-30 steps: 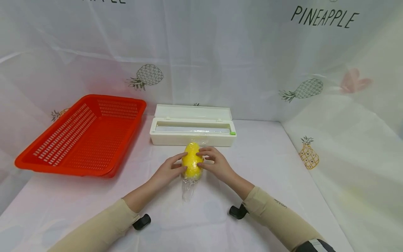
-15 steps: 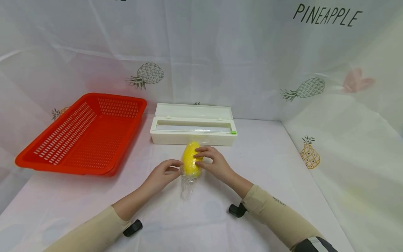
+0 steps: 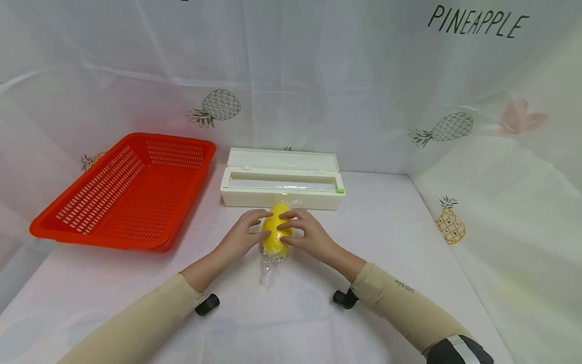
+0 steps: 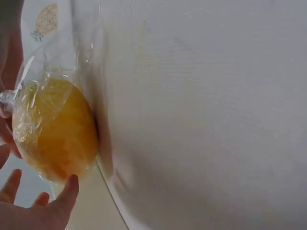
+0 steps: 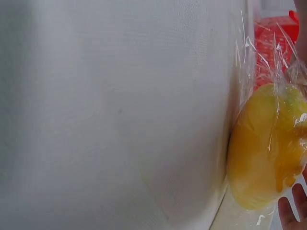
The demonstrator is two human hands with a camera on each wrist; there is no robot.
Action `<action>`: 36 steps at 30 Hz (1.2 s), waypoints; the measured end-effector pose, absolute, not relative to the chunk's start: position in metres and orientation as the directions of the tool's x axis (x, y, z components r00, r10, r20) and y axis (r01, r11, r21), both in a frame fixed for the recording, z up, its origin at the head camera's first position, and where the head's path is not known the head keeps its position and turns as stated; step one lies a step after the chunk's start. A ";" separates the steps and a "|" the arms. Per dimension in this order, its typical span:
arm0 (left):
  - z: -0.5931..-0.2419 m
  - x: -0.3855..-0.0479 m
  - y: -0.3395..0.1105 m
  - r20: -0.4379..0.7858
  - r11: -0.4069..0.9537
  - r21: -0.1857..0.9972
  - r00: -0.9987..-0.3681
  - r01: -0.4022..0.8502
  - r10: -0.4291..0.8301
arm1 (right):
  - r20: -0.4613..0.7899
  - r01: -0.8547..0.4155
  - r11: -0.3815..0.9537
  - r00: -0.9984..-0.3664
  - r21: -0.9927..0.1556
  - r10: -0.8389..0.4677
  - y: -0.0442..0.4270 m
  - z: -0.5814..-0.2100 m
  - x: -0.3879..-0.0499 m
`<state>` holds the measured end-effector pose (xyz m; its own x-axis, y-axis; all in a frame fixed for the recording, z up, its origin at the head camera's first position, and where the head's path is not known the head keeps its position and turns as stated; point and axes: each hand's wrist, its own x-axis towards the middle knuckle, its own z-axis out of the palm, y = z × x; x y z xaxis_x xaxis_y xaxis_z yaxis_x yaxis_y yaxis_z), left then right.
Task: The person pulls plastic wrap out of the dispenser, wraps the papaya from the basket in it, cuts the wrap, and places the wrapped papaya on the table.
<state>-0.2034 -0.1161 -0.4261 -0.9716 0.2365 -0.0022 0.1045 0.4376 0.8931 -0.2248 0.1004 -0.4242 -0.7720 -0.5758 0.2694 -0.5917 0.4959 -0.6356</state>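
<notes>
A yellow, mango-like oval fruit (image 3: 274, 241) lies on the table, wrapped in clear cling film. The loose film tail (image 3: 270, 273) hangs toward the near side. My left hand (image 3: 241, 237) reaches in from the left, its bent fingers and thumb on the fruit's left side. From the other side my right hand (image 3: 313, 236) holds the fruit, fingers across the top and thumb lower down. The left wrist view shows the wrapped fruit (image 4: 62, 129) with creased film over it and left-hand fingers (image 4: 69, 194) at one end. Its underside is hidden.
Behind the fruit stands a white cling film dispenser (image 3: 282, 198), its lid (image 3: 282, 159) raised and a roll inside; film lies over its front. A red slotted basket (image 3: 150, 207) is at the left. Pineapple-printed cloth covers the back and right side.
My left hand drew back a little to the left, then came in again onto the fruit. The right hand stays on it. The fruit tilted slightly; the whole view shifted a little.
</notes>
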 end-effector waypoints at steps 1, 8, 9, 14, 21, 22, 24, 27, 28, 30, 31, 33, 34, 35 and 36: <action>-0.427 -0.206 -0.115 0.000 0.438 0.892 -0.968 0.114 0.251 | 0.283 -0.601 0.493 -0.767 -0.629 -0.576 0.101 -0.424 -0.224; -0.430 -0.216 -0.110 0.004 0.440 0.885 -0.946 0.155 0.325 | 0.483 -0.775 0.341 -0.609 -0.532 -0.629 0.105 -0.423 -0.206; -0.430 -0.218 -0.109 -0.001 0.449 0.880 -0.944 0.156 0.329 | 0.507 -0.804 0.318 -0.572 -0.503 -0.644 0.105 -0.424 -0.204; -0.429 -0.222 -0.107 -0.024 0.500 0.852 -0.943 0.155 0.333 | 0.556 -0.879 0.292 -0.468 -0.378 -0.688 0.101 -0.427 -0.197; -0.430 -0.230 -0.103 -0.042 0.505 0.850 -0.937 0.149 0.347 | 0.533 -0.871 0.355 -0.488 -0.338 -0.691 0.098 -0.429 -0.198; -0.430 -0.231 -0.102 -0.046 0.504 0.851 -0.936 0.146 0.348 | 0.540 -0.875 0.353 -0.482 -0.331 -0.690 0.099 -0.429 -0.198; -0.430 -0.232 -0.102 -0.056 0.504 0.853 -0.936 0.137 0.349 | 0.559 -0.884 0.346 -0.466 -0.313 -0.685 0.100 -0.429 -0.199; -0.431 -0.234 -0.103 -0.077 0.500 0.859 -0.935 0.114 0.346 | 0.571 -0.888 0.327 -0.458 -0.323 -0.682 0.102 -0.429 -0.200; -0.431 -0.235 -0.103 -0.085 0.501 0.859 -0.936 0.105 0.342 | 0.568 -0.887 0.319 -0.459 -0.334 -0.683 0.103 -0.429 -0.199; -0.430 -0.235 -0.103 -0.091 0.502 0.859 -0.936 0.098 0.339 | 0.555 -0.881 0.301 -0.465 -0.365 -0.690 0.106 -0.430 -0.198; -0.431 -0.236 -0.104 -0.094 0.503 0.859 -0.936 0.095 0.339 | 0.544 -0.875 0.291 -0.472 -0.387 -0.694 0.107 -0.430 -0.197; -0.430 -0.237 -0.104 -0.106 0.509 0.856 -0.935 0.088 0.339 | 0.522 -0.861 0.271 -0.482 -0.430 -0.704 0.111 -0.430 -0.195; -0.430 -0.237 -0.104 -0.113 0.509 0.857 -0.934 0.081 0.338 | 0.506 -0.851 0.266 -0.490 -0.452 -0.709 0.113 -0.430 -0.194; -0.430 -0.238 -0.104 -0.115 0.507 0.858 -0.932 0.082 0.344 | 0.487 -0.840 0.263 -0.499 -0.474 -0.717 0.116 -0.430 -0.194; -0.431 -0.239 -0.105 -0.118 0.505 0.859 -0.930 0.080 0.349 | 0.467 -0.829 0.260 -0.506 -0.495 -0.725 0.118 -0.430 -0.193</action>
